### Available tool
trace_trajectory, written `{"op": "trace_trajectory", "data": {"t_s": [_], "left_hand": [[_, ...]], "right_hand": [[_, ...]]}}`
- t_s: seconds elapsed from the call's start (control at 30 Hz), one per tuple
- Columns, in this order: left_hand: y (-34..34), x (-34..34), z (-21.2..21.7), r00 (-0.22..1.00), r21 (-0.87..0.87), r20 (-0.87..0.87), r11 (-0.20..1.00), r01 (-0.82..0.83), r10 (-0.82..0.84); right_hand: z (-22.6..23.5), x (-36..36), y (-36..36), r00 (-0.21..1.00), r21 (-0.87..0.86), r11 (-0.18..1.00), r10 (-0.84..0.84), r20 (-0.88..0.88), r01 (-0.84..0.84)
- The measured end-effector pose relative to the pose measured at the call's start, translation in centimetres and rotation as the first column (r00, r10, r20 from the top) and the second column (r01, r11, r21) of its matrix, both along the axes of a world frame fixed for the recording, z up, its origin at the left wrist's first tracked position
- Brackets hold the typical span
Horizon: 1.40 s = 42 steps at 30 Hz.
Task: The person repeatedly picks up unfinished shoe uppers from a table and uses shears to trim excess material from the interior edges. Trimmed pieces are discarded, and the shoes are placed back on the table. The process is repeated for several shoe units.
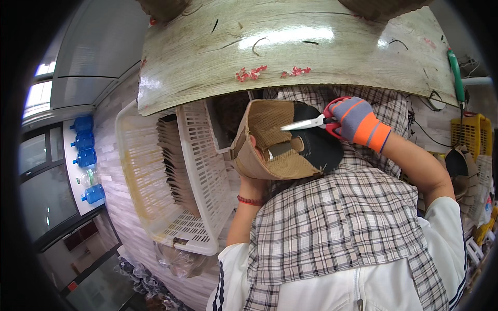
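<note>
My left hand (253, 183), bare with a red bead bracelet at the wrist, holds a hollow tan and black fabric piece (285, 168) from its left side. It is shaped somewhat like a cap or a shoe upper; I cannot tell which. Most of the left fingers are hidden behind its wall, and a small white tag shows inside. In a grey and orange glove, my right hand (358, 122) grips red-handled scissors (306, 124). Their blades look closed and point left over the piece's opening; whether they touch it I cannot tell.
Ahead is a wood-patterned table (290, 57) with scattered dark thread scraps. A white plastic basket (199, 155) at my left holds a stack of tan pieces (176, 160). A green-handled tool (456, 75) is by the table's right edge, near a yellow basket (469, 136). Plaid cloth covers my lap.
</note>
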<state>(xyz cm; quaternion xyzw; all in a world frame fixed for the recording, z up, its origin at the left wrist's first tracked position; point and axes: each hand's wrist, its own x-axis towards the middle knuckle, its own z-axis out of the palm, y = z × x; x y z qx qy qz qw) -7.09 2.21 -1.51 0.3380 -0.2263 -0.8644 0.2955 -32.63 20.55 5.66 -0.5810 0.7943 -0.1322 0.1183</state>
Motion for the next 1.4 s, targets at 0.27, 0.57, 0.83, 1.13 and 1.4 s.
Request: {"op": "trace_trajectory", "data": {"t_s": [0.27,0.57,0.83,1.13,1.4], "left_hand": [[-4.6,6.1,-1.6,0.865,-0.013,0.158,0.875,0.484,-0.476],[-2.3,6.4,2.1,0.807,0.063,0.281,0.849,0.524,-0.519],[-2.0,6.3,2.2,0.828,0.144,0.322,0.888,0.436,-0.459],[-2.1,6.6,2.3,0.831,0.195,0.289,0.879,0.436,-0.476],[-2.1,7.7,1.7,0.820,0.225,0.233,0.849,0.478,-0.523]], "right_hand": [[2.8,2.5,1.3,0.973,-0.021,0.999,0.028,0.229,-0.024],[2.2,4.2,-0.8,0.969,0.240,0.948,0.169,0.177,-0.209],[3.1,3.6,-1.9,0.970,0.319,0.916,0.239,0.051,-0.243],[2.6,3.3,-1.3,0.965,0.104,0.960,0.257,0.053,-0.261],[2.2,4.8,-1.5,0.983,0.147,0.973,0.173,0.056,-0.179]]}}
